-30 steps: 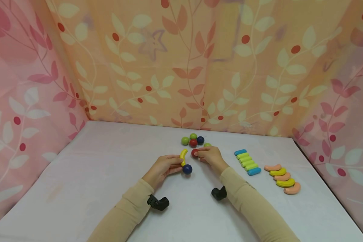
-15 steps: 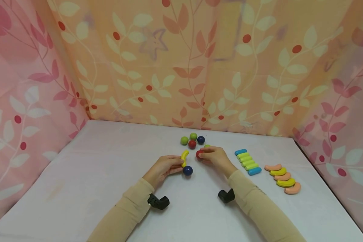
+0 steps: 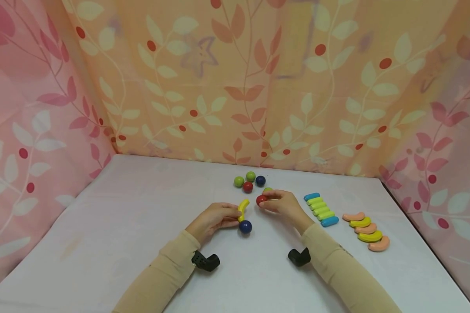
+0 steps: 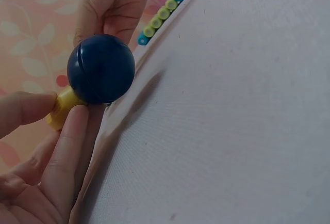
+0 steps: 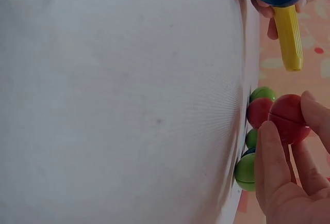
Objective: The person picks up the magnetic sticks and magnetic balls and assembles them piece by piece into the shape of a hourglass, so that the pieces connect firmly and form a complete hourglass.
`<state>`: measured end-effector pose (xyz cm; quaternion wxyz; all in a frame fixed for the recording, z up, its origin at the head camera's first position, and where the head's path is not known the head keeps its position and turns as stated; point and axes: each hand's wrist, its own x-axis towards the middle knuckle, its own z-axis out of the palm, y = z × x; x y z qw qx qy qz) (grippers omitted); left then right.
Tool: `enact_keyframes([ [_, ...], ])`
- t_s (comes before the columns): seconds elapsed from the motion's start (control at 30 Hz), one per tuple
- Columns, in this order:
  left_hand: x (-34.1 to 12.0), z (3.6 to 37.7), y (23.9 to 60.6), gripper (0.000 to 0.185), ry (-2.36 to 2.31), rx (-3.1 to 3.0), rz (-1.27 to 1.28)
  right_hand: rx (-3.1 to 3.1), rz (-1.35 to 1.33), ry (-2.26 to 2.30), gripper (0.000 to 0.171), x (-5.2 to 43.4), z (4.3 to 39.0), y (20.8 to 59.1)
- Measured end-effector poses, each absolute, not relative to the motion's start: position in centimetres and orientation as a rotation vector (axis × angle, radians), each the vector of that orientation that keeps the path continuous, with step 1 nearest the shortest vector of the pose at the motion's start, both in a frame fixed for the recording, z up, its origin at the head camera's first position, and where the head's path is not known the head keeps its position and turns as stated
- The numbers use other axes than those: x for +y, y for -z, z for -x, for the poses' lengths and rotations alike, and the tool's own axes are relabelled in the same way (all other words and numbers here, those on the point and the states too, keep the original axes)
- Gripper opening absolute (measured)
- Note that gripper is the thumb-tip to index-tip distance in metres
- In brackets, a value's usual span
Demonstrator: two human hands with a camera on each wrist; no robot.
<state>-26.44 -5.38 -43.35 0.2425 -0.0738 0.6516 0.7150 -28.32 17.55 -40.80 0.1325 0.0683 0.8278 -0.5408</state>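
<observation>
My left hand (image 3: 213, 218) pinches the rigid yellow curve (image 3: 242, 208) at mid-length, my right hand (image 3: 283, 202) pinches the smooth, roll-prone red ball (image 3: 261, 200) across its equator

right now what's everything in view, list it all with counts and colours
curved piece: 1, yellow, in the left hand, a blue ball on its near end
red ball: 1, in the right hand
loose balls: 5, two green, one red, one blue at the far middle, one green behind the right hand
straight pieces: 6, blue at both ends, four green between, in a row right of the hands
curved row: 5, peach and yellow alternating, far right
table: 1, white
curtain: leaf print, behind and at the sides
left hand: 1
right hand: 1
</observation>
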Motion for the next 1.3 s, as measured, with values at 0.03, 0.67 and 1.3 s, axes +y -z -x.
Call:
enact_keyframes([
  [0.03,-5.4,26.4,43.3,0.036,-1.948,1.782,0.197,2.4,-0.197,1.571,0.048,17.6,28.3,40.8],
  [0.67,-5.2,26.3,43.4,0.03,-1.868,1.817,0.117,2.373,-0.097,1.586,0.048,17.5,28.3,41.3],
  [1.3,-5.3,26.3,43.2,0.031,-1.799,1.941,0.064,2.335,-0.042,1.524,0.044,16.7,27.6,41.4],
])
